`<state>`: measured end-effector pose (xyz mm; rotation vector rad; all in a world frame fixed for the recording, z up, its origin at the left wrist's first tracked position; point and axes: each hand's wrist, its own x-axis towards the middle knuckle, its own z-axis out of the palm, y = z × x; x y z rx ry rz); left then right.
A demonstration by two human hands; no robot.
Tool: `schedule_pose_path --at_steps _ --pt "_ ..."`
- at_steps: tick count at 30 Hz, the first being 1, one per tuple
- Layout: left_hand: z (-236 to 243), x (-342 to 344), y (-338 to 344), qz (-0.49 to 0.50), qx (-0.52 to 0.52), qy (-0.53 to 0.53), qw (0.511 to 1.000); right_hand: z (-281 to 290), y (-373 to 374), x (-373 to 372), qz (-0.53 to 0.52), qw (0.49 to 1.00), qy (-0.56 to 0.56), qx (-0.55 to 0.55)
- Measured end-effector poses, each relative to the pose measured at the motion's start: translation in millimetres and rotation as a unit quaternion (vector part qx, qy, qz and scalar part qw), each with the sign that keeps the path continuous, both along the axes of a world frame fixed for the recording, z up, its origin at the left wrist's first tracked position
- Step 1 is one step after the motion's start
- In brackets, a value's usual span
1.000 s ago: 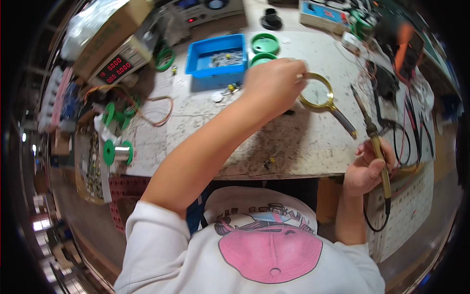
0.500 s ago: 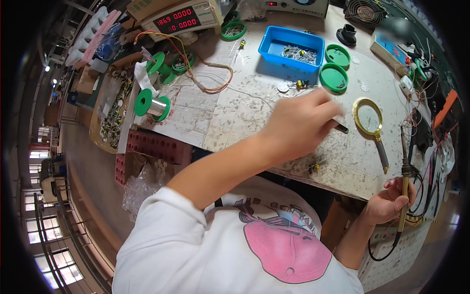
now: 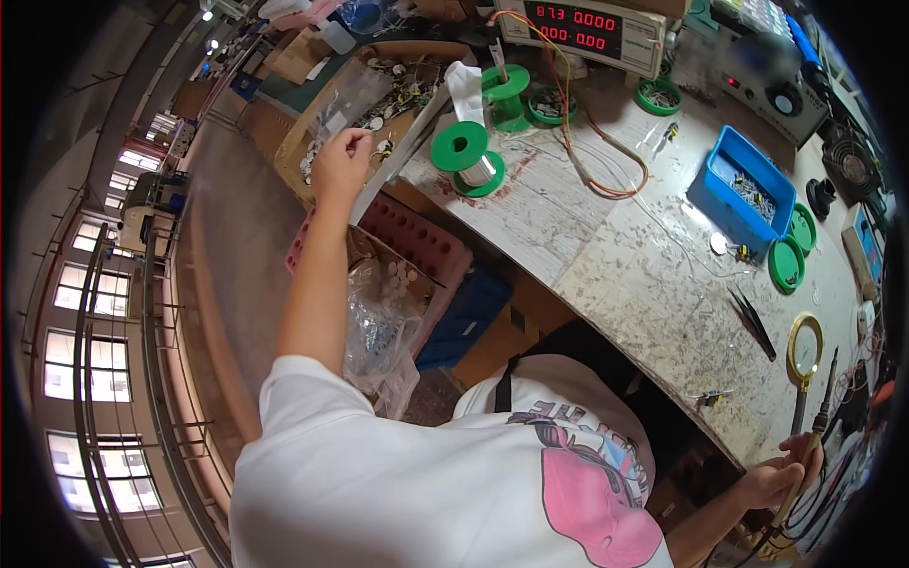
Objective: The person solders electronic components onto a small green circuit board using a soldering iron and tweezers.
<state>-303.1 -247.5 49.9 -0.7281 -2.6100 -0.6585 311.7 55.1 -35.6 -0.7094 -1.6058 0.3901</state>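
Observation:
My left hand reaches over the shallow cardboard tray at the far left, its fingers curled together. Whatever they hold, if anything, is too small to make out. Small components with white discs and yellow-black bodies lie loose in that tray. Near the right edge of the table, my right hand grips a soldering iron by its handle, tip pointing up. Black tweezers lie on the table beside the magnifying glass. One small component rests by the table's front edge.
A green solder spool stands at the table's left end. Farther right are a blue bin of metal pins, green dishes and a power supply with orange leads. Below the tray sits a pink perforated crate with plastic bags.
My left hand has left the table's middle and swung far left to the tray. The tweezers it held now lie on the table. The view has turned left; my right hand still holds the iron.

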Motion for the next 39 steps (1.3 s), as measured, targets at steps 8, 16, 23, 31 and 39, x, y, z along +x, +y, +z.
schedule_pose_path --at_steps 8,16,23,31,39 --pt "-14 -80 -20 0.012 -0.067 -0.144 0.987 -8 6 1 -0.009 1.000 -0.029 0.000" --pt "24 -68 -71 0.117 -0.262 -0.173 0.942 -5 9 -3 -0.013 0.999 -0.048 -0.013" --pt "19 -56 -88 0.199 -0.263 -0.125 0.936 -4 9 -5 -0.016 0.998 -0.052 -0.020" --pt "4 -77 -89 0.218 -0.269 -0.153 0.926 -11 8 4 -0.013 0.999 -0.037 -0.008" --pt "-15 -96 -97 0.247 -0.313 -0.130 0.908 -7 8 0 -0.003 0.998 -0.057 -0.005"
